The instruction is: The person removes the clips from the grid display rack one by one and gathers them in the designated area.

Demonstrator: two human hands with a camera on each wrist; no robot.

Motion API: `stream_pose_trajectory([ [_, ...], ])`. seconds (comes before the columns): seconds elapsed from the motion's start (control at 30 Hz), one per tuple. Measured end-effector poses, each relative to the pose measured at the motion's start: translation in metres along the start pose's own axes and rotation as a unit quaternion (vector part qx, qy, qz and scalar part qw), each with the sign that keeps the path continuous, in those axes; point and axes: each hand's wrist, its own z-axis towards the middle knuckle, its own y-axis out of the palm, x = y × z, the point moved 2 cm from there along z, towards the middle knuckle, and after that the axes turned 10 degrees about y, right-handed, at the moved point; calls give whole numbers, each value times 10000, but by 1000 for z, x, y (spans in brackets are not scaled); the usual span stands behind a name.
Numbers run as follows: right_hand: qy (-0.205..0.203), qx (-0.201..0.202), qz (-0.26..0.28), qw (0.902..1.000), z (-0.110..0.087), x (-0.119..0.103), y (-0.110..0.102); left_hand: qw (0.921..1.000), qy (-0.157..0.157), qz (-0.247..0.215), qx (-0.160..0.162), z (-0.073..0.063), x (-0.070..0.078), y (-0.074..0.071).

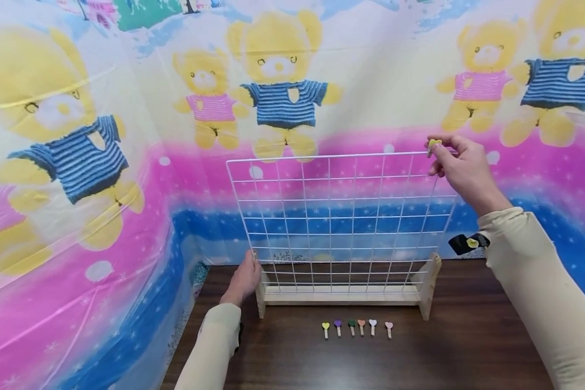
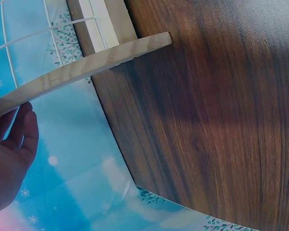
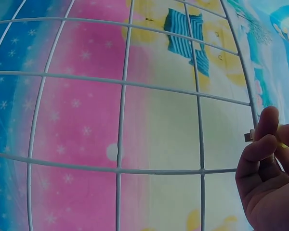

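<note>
At the top right corner of a white wire grid (image 1: 329,218), my right hand (image 1: 468,168) pinches a small clothespin with a yellow heart (image 1: 435,143) between thumb and fingers. In the right wrist view the clothespin's wooden tip (image 3: 249,136) shows beside the grid's edge wire; fingers hide most of it. The grid stands upright in a wooden stand (image 1: 341,297). My left hand (image 1: 244,279) is at the stand's left side piece (image 2: 82,72), its extended fingertips (image 2: 29,118) touching the outer face.
Several heart clothespins lie in a row on the dark wood table (image 1: 292,357) before the stand: yellow-green (image 1: 325,329), purple (image 1: 338,327), dark green (image 1: 352,327), orange (image 1: 361,326), white (image 1: 372,326) and pink (image 1: 389,329). A bear-printed curtain (image 1: 385,81) hangs behind and at the sides.
</note>
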Motion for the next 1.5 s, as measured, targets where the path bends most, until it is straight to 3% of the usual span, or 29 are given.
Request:
stream_pose_trajectory([
  [0.43,-119,119,235,9996,5,-1,-2,10000,-73,27,8,-1,1,1],
  [0.53,-65,148,572,9982,7,0,-1,10000,-46,-39,7,-2,1,2],
  [0.63,-24,146,1372,9904,9,0,-1,10000,-36,-76,-5,-3,1,4],
  [0.73,-148,126,2251,9741,9,-3,-2,10000,-26,-53,-16,-4,1,5],
  [0.83,-393,83,2633,9639,3,-10,-2,10000,-24,-10,-14,-4,0,5],
  [0.93,-733,85,2210,9725,-12,-14,0,10000,-24,28,40,-3,1,2],
  [1.07,-1282,180,635,9895,-43,-5,9,9999,-12,75,103,0,3,-1],
  [1.17,-1659,146,-429,9851,-66,10,18,10000,-41,55,44,0,5,-2],
  [1.23,-1785,3,-799,9807,-80,18,24,10000,-64,19,18,1,5,-3],
  [1.5,-1711,-754,-1283,9739,-103,78,48,9999,-99,-43,-20,0,4,-1],
])
